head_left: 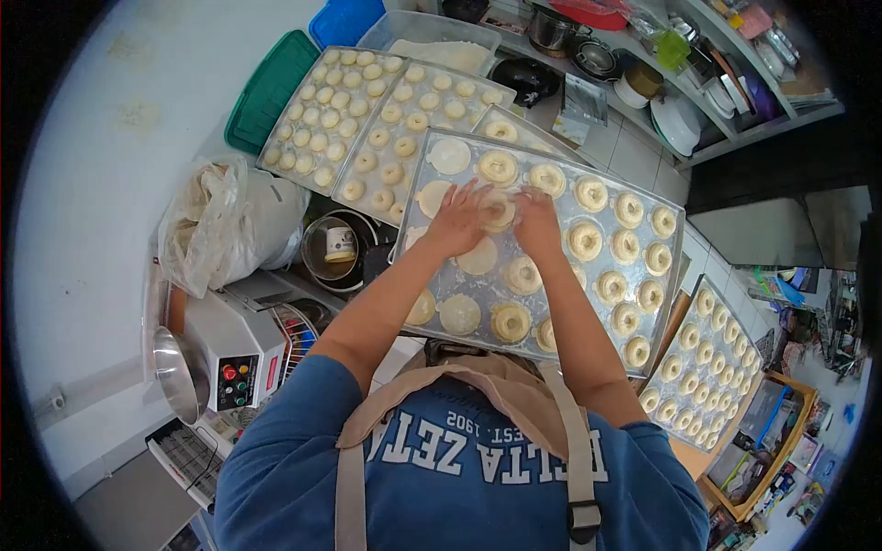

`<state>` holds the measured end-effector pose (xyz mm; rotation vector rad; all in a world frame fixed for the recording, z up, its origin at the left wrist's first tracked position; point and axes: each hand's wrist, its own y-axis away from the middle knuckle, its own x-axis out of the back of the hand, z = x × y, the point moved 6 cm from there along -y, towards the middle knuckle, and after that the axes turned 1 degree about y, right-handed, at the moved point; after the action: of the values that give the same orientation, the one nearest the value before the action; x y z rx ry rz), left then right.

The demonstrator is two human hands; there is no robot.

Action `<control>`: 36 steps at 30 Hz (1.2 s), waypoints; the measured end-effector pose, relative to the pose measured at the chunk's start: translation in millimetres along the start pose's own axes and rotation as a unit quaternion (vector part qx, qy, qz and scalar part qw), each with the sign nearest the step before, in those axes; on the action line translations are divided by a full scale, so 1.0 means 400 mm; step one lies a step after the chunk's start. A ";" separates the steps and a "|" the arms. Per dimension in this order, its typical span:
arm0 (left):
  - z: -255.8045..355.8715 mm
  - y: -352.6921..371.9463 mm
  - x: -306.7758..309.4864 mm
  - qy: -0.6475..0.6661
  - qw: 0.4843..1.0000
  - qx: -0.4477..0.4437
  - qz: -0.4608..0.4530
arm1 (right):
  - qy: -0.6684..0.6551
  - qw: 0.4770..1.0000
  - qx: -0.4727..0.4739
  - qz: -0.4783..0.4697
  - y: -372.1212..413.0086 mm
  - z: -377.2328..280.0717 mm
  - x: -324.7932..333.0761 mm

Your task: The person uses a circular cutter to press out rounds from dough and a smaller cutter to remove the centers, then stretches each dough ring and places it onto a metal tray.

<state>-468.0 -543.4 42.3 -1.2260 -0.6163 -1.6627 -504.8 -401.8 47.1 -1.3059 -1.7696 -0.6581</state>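
Observation:
A large metal tray (669, 275) lies in front of me, bearing several pale dough rings and several flat round pale discs. Between my hands is a dough ring (497, 213), slightly blurred, near the tray's far left part. My left hand (457, 220) reaches to its left side with the fingers against it. From the right, my right hand (536, 219) has its fingers bent at the ring's edge. Whether the ring touches the tray is hard to tell. Close by lie a flat disc (478, 257), another flat disc (450, 156) and a thick dough ring (498, 168).
Behind stand a tray of dough balls (292, 163) and a tray of small rings (345, 191). Another ring tray (695, 442) is at right. A mixer machine (243, 344), a plastic bag (207, 230) and a pan (314, 262) are at left. Shelves (735, 138) hold kitchenware.

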 end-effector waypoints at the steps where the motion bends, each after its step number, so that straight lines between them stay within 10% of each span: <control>1: -0.006 0.002 -0.003 -0.025 1.000 -0.005 -0.004 | 0.023 1.000 0.006 -0.015 0.011 -0.009 0.000; 30: -0.061 -0.030 -0.039 0.034 0.996 0.037 -0.072 | 0.153 0.983 0.009 -0.097 0.035 -0.056 -0.053; 36: -0.019 -0.005 0.001 0.072 0.997 -0.006 -0.010 | 0.052 0.998 -0.027 0.038 0.054 -0.008 0.048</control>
<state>-473.2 -548.9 40.2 -1.0989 -0.5318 -1.7561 -485.7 -387.4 63.5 -1.3441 -1.6198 -0.7219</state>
